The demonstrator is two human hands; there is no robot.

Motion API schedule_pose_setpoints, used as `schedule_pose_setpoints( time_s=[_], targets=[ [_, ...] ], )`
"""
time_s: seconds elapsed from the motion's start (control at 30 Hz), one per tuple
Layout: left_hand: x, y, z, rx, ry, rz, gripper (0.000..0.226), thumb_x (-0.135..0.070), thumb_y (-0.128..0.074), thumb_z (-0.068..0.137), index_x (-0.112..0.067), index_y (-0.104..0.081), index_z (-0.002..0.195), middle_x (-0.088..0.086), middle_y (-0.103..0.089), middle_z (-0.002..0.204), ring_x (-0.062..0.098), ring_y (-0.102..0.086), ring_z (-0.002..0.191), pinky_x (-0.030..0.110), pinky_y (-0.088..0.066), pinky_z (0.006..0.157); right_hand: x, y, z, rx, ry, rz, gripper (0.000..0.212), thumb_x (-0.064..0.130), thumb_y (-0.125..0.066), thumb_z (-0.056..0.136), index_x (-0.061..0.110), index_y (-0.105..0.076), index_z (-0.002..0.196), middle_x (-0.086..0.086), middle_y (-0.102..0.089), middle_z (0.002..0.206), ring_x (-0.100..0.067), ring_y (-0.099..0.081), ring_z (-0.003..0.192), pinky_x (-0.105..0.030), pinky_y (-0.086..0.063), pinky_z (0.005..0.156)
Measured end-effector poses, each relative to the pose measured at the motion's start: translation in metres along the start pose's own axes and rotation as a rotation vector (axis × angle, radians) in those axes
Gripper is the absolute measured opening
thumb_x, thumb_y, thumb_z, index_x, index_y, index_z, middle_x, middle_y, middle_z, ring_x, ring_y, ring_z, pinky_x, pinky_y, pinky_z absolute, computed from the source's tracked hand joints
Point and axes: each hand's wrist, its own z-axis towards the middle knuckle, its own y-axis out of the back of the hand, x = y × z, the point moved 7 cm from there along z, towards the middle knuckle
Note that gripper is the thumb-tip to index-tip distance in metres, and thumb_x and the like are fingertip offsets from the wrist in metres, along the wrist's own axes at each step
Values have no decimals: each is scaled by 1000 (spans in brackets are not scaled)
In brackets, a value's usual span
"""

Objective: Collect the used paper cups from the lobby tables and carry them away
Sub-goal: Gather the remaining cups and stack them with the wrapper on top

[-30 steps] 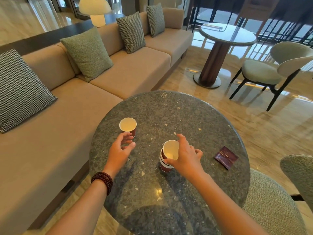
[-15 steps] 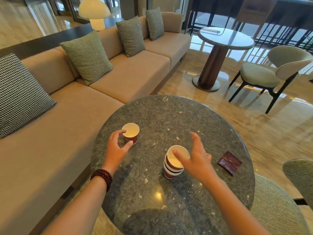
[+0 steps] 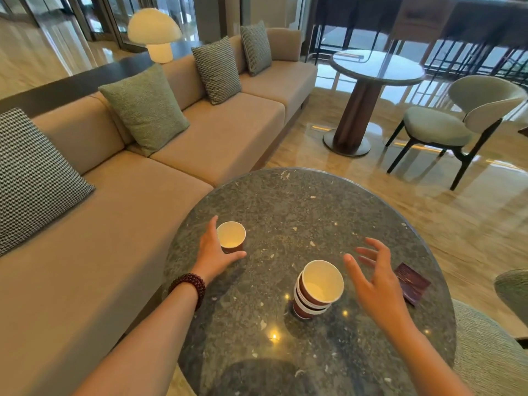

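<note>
Maroon cup stack (image 3: 315, 290), white insides, leaning

A long tan sofa (image 3: 200, 138) with patterned cushions (image 3: 217, 72) runs from nine toward twelve o'clock, a mushroom lamp (image 3: 154, 32) glowing behind it. At one o'clock a round pedestal table (image 3: 377, 67) and pale chair (image 3: 445, 124) stand on glossy marble floor (image 3: 471, 218).
</note>
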Motion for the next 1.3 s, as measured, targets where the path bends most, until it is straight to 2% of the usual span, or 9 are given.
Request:
schedule_pose_setpoints(
  time_s=[0.1, 0.23, 0.47, 0.67, 0.8, 0.93, 1.17, 1.3],
  targets=[
    [4, -4, 8, -5, -18, 52, 108, -28, -81, 71, -19, -8, 148, 11, -23, 154, 28, -23, 140, 44, -23, 114, -14, 5, 2, -25, -53, 49, 43, 38, -52, 90, 23, -40, 128, 3, -56, 116, -14, -53, 111, -31, -46, 84],
    [4, -2, 13, -55, -29, 80, 97, -23, -78, 74, -12, -16, 147, 12, -29, 151, 28, -29, 138, 41, -25, 112, -30, 11, 3, -44, -88, 42, 33, 30, -51, 94, 20, -44, 124, 16, -55, 101, -12, -56, 103, -19, -42, 70],
    [4, 1, 12, -78, -48, 48, 82, -22, -75, 78, -9, -26, 142, 12, -34, 148, 27, -36, 134, 37, -30, 108, -42, 10, 3, -47, -134, 45, 29, 28, -49, 95, 19, -46, 122, 20, -53, 97, 9, -50, 91, -17, -42, 67],
    [-25, 7, 1, -111, -131, 13, 81, -31, -76, 76, -12, -30, 140, 11, -40, 142, 24, -41, 127, 36, -36, 103, -46, 14, 1, -38, -143, 48, 29, 26, -49, 96, 18, -44, 123, 16, -54, 96, 6, -51, 89, -22, -42, 69],
    [-66, 12, -14, -110, -240, 5, 80, -39, -74, 76, -16, -30, 139, 7, -41, 139, 18, -42, 123, 31, -36, 99, -48, 17, -2, -28, -145, 54, 32, 25, -49, 96, 20, -40, 126, 16, -53, 96, 6, -51, 88, -16, -40, 65],
    [-111, 16, -41, -112, -342, -17, 79, -42, -74, 75, -21, -32, 138, 1, -44, 137, 11, -44, 118, 33, -40, 99, -47, 20, -5, -3, -141, 51, 33, 25, -49, 96, 20, -39, 127, 16, -53, 96, 7, -51, 87, -14, -40, 63],
    [-175, 10, -96, -70, -476, -91, 70, -39, -74, 75, -29, -35, 132, -8, -50, 127, 10, -51, 113, 31, -45, 96, -48, 35, -14, 20, -128, 76, 33, 24, -49, 96, 20, -39, 127, 10, -56, 99, 0, -55, 87, -19, -42, 63],
    [-195, -8, -122, -14, -531, -125, 70, -37, -77, 73, -34, -34, 128, -20, -48, 122, 5, -52, 113, 26, -44, 95, -52, 43, -17, 26, -123, 76, 36, 23, -50, 96, 17, -39, 129, 1, -58, 104, -10, -58, 86, -25, -43, 67]
  ],
)
